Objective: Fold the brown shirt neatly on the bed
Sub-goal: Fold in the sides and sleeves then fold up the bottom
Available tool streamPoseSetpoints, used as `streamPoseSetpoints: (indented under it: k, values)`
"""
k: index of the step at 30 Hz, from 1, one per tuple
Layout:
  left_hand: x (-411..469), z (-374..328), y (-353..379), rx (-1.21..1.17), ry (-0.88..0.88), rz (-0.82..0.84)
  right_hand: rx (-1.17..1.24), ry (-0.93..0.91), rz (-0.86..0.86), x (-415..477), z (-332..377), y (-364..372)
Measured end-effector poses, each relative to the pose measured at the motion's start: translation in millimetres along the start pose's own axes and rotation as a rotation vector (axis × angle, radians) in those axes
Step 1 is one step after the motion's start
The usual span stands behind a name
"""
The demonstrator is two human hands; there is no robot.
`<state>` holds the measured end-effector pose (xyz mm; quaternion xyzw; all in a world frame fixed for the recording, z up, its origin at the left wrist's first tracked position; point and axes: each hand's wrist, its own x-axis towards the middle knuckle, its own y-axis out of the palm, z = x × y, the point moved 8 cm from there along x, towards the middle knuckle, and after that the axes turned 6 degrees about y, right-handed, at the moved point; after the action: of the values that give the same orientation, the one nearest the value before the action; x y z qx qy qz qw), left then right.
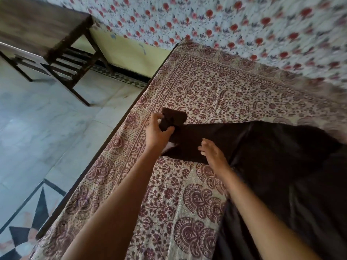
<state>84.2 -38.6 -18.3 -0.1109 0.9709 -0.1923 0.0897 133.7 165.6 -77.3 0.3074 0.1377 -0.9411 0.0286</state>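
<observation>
Soft, rather dim indoor light falls evenly. The pale floor (56,128) carries a faint sheen. Motion blur smears the flowered cloth (244,25) and the wooden table (37,25) along the top. The bed (206,87) is sharpest at its middle, and wide-angle distortion stretches its near corners. The brown shirt (272,147) reads almost black, dully glossy.

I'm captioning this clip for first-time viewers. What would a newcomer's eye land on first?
The dark brown shirt lies across the right of a maroon-patterned bedsheet, one sleeve stretched toward the sheet's left edge. The left hand grips the cuff while the right hand rests flat on the sleeve. A red-flowered cloth fills the top of the view.
</observation>
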Motion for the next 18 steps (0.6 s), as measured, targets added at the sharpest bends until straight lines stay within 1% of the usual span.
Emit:
streamPoseSetpoints:
  k: [3, 7, 9, 12, 14, 16, 18]
  values:
    - [-24, -20, 24, 0.046, 0.018, -0.013, 0.008, -0.002, -0.080, -20, -23, -46]
    - [-64, -39, 79, 0.008, 0.035, 0.092, 0.079, 0.039, -0.149, -43, -64, -102]
    - [-83, -54, 112, -0.025, 0.045, 0.131, 0.125, 0.033, -0.129, -54, -76, -123]
    - [-108, -85, 164, -0.121, 0.097, 0.185, 0.168, -0.065, -0.004, -71, -78, -141]
    - [-129, -109, 203, -0.158, 0.125, 0.271, 0.111, -0.152, -0.007, -78, -77, -156]
    - [-153, -137, 238, -0.201, 0.164, 0.383, 0.156, -0.191, -0.127, -83, -74, -181]
    - [-179, -163, 270, -0.278, 0.191, 0.513, 0.335, -0.217, -0.352, -90, -74, -221]
